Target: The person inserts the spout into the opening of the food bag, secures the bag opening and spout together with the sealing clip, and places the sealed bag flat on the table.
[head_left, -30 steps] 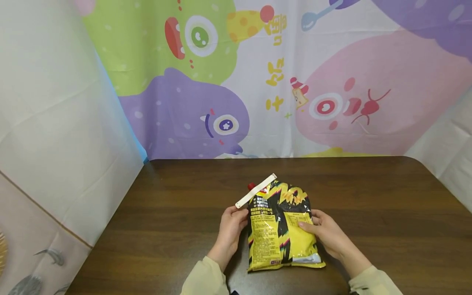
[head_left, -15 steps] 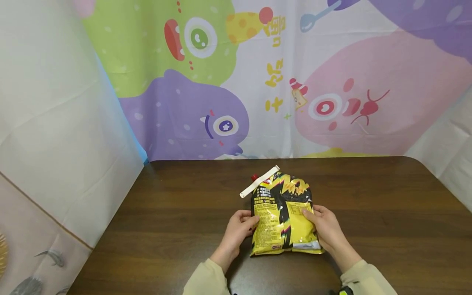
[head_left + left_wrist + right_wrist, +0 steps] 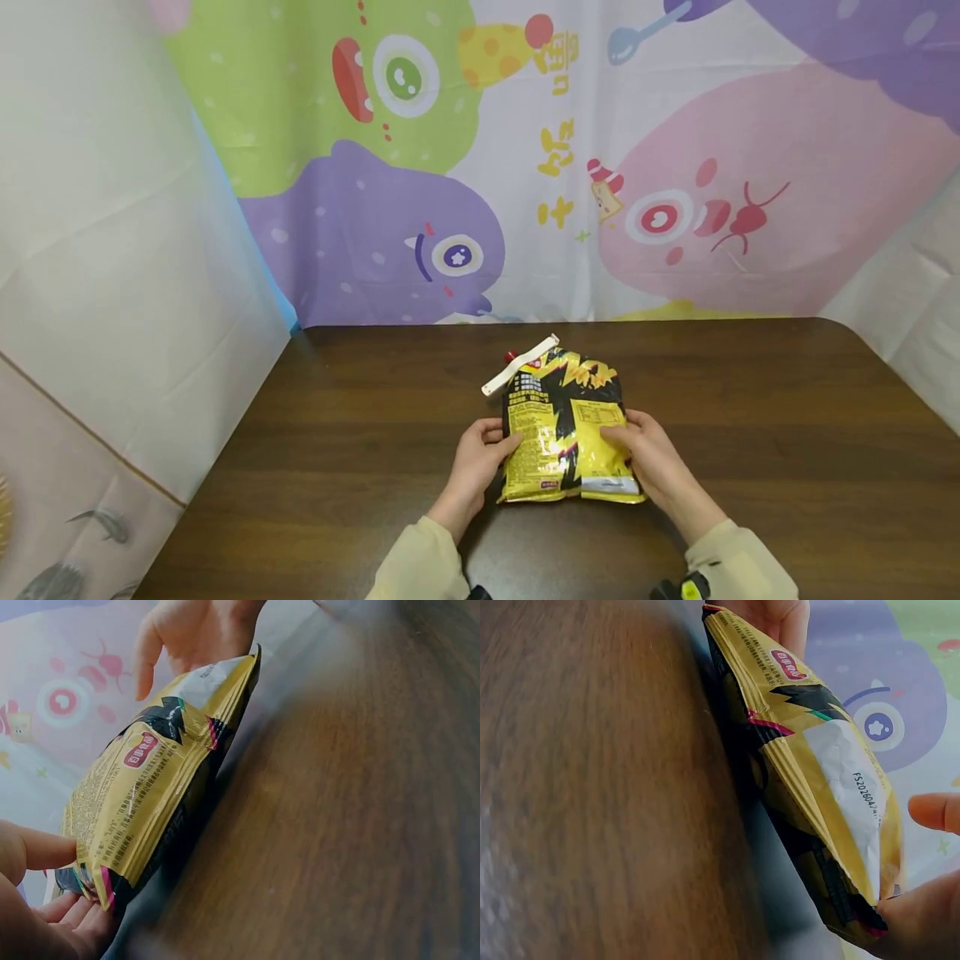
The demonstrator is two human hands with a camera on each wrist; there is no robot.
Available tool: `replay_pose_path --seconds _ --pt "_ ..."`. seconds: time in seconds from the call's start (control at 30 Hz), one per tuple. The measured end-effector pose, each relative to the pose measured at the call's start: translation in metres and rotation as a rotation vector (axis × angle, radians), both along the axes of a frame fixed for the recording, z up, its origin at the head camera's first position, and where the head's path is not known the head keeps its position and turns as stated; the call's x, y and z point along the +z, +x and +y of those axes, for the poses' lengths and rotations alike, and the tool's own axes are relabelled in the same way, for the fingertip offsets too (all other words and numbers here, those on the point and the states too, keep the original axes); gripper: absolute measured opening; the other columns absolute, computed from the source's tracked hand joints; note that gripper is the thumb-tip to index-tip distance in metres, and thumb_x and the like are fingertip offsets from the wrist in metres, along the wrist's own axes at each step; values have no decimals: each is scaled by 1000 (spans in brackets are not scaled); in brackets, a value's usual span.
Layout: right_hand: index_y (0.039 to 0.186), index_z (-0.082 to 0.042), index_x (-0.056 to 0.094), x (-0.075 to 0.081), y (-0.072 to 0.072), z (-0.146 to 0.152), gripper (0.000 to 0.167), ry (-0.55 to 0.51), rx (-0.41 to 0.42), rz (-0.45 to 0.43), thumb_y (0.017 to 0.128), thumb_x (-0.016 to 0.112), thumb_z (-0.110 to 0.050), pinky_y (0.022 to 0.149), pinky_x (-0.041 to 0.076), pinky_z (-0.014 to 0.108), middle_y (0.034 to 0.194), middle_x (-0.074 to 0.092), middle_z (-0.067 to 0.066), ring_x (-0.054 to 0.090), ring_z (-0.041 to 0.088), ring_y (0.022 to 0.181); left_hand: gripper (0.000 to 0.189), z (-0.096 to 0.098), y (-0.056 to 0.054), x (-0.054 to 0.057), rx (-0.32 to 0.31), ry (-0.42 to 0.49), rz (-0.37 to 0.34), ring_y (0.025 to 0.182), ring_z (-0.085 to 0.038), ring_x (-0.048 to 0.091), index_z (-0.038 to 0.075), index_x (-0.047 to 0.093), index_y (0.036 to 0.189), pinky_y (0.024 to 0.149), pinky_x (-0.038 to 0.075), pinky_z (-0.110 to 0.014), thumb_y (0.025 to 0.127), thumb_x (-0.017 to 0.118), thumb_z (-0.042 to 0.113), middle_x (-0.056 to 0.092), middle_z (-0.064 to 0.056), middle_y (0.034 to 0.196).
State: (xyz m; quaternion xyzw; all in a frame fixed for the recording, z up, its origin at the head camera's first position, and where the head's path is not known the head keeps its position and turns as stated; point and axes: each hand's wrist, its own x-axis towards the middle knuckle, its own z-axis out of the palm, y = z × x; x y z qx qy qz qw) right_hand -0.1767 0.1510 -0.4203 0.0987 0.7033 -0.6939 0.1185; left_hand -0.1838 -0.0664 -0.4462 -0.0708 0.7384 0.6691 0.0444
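A yellow-and-black snack bag point(image 3: 562, 433) is held just over the table, its printed side facing up. A white bag clip point(image 3: 520, 367) crosses its far left corner, with a small red piece point(image 3: 511, 357) beside it. My left hand point(image 3: 477, 467) grips the bag's left edge, thumb on the printed side and fingers beneath. On the opposite edge my right hand point(image 3: 660, 462) holds the bag, its thumb over the front; its other fingers are mostly hidden behind. In the right wrist view, the bag's near seam and a white date strip point(image 3: 847, 795) show.
The dark wooden table point(image 3: 360, 467) extends around the bag on all sides. A cartoon-print curtain point(image 3: 555, 275) hangs along its back edge, and pale cloth point(image 3: 127, 250) hangs on the left. Black wrist devices point(image 3: 678, 587) sit by the sleeves.
The bag has moved away from me, and lately a little to the left. My left thumb has come over onto its printed side. Both hands have travelled along with it.
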Motion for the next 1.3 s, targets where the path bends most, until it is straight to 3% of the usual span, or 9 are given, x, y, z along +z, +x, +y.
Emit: replay_pose_path --seconds 0.13,0.37,0.63,0.8,1.07,1.3 --pt "139 8 10 0 0 2 70 57 10 6 87 53 -12 75 45 23 130 39 29 55 15 92 42 0 -1 -2 -9 29 19 90 -20 53 -6 48 118 76 47 -32 81 64 7 56 -19 104" --pt "139 5 14 -6 0 7 72 165 24 -5 89 56 -24 75 48 25 131 40 27 58 15 88 49 1 2 -2 -58 48 2 106 -27 51 -5 45 126 85 46 -39 82 62 8 53 -21 118" --pt "137 9 15 -8 -1 7 75 261 -4 4 88 58 -28 93 40 44 134 31 29 43 37 114 50 8 2 -4 -41 -105 63 92 -23 54 -8 48 123 76 48 -33 79 65 7 55 -20 114" --pt "137 10 15 -6 -3 9 75 273 -1 -5 88 58 -27 96 38 46 134 30 30 41 39 116 47 10 0 -4 8 -190 78 84 -18 51 -4 55 118 69 44 -28 75 68 8 57 -14 108" --pt "136 11 20 -2 -7 16 71 287 26 -7 89 57 -27 98 35 48 134 33 31 39 40 120 45 4 -2 -3 -11 -130 83 81 -17 54 -7 54 116 66 46 -25 75 68 5 58 -18 107" --pt "132 13 28 5 -10 31 52 299 34 79 94 44 -19 93 39 47 131 38 32 41 40 118 35 -7 -6 0 -27 -138 80 79 -14 55 -3 57 109 64 44 -24 76 66 7 61 -15 103"
